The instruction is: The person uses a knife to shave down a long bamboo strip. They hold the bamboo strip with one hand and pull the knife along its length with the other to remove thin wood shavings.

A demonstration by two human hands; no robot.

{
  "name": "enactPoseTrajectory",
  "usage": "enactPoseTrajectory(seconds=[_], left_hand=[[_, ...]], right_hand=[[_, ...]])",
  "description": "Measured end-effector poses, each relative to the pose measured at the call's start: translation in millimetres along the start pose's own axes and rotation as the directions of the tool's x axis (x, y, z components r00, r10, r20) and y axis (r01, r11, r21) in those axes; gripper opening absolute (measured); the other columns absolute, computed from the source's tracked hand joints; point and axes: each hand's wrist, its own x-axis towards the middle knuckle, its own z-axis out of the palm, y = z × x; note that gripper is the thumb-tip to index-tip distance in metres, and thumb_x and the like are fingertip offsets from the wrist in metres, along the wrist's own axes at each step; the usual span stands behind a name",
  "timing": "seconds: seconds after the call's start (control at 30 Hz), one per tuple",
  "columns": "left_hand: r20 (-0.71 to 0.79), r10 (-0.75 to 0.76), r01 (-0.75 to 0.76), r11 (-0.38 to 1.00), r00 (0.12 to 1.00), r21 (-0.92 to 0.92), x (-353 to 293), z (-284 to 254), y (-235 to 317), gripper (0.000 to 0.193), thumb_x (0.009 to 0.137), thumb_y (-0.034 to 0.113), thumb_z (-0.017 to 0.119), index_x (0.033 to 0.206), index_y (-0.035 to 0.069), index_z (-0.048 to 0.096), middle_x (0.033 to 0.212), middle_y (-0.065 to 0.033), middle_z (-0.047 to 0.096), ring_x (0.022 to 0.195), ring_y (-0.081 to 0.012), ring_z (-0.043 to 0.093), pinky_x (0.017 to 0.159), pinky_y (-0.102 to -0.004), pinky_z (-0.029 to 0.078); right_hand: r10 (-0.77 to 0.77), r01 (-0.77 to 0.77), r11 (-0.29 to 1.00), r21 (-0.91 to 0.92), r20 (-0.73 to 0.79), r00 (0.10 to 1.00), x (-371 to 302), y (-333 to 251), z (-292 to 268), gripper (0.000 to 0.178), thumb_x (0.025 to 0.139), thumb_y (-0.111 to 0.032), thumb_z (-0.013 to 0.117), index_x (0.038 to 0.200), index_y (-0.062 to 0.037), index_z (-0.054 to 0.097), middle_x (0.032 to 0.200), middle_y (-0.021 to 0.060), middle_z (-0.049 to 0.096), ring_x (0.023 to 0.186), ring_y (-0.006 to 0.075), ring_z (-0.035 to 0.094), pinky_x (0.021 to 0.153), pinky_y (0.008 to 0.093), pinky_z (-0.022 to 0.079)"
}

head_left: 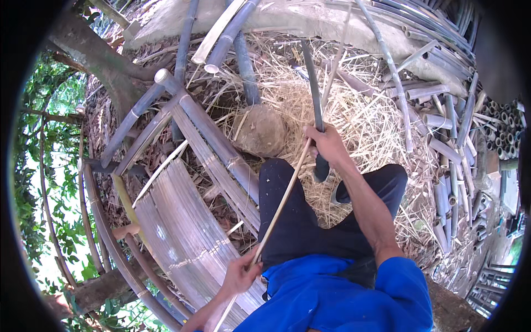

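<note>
My left hand (242, 272) is closed around a long, thin bamboo strip (283, 203) beside my left hip. The strip slants up across my left thigh, passes my right hand and runs on toward the far wall, its far end blurred. Over the gap between my knees, my right hand (327, 145) grips a long knife (312, 83) by its handle, the dark blade pointing away from me. Strip and blade cross close to my right fingers. Whether those fingers also pinch the strip I cannot tell.
Pale shavings (365, 135) cover the ground around my feet. A slatted bamboo bench (185, 243) and bamboo poles (215, 138) stand at my left. Ahead lie a rounded stone (261, 131) and a low ledge (310, 15). Many cut bamboo pieces (442, 149) are heaped at the right.
</note>
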Motion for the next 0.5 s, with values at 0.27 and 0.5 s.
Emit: enactPoseTrajectory(seconds=[0.27, 0.5], left_hand=[[0.061, -0.149, 0.16, 0.936, 0.987, -0.312, 138.6, 17.3, 97.8, 0.044, 0.103, 0.022, 0.057, 0.146, 0.01, 0.053, 0.064, 0.0026, 0.051, 0.038, -0.0042, 0.036, 0.033, -0.0238, 0.025], [-0.153, -0.011, -0.022, 0.978, 0.988, -0.209, 159.6, 14.8, 80.8, 0.048, 0.103, 0.017, 0.055, 0.148, 0.003, 0.049, 0.06, 0.009, 0.041, 0.046, -0.0011, 0.033, 0.042, -0.0237, 0.024]], right_hand=[[0.076, -0.024, 0.944, -0.33, 0.147, 0.986, -53.9, 17.9, 41.7, 0.044, 0.094, -0.046, 0.07, 0.099, -0.002, 0.067, 0.075, 0.0094, 0.065, 0.062, 0.0166, 0.06, 0.055, 0.033, 0.046], [-0.044, 0.042, 0.624, -0.78, 0.018, 0.999, -37.0, 22.0, -40.9, 0.062, 0.093, -0.066, 0.057, 0.103, -0.0063, 0.07, 0.076, 0.0184, 0.07, 0.07, 0.0341, 0.07, 0.066, 0.0455, 0.055]])
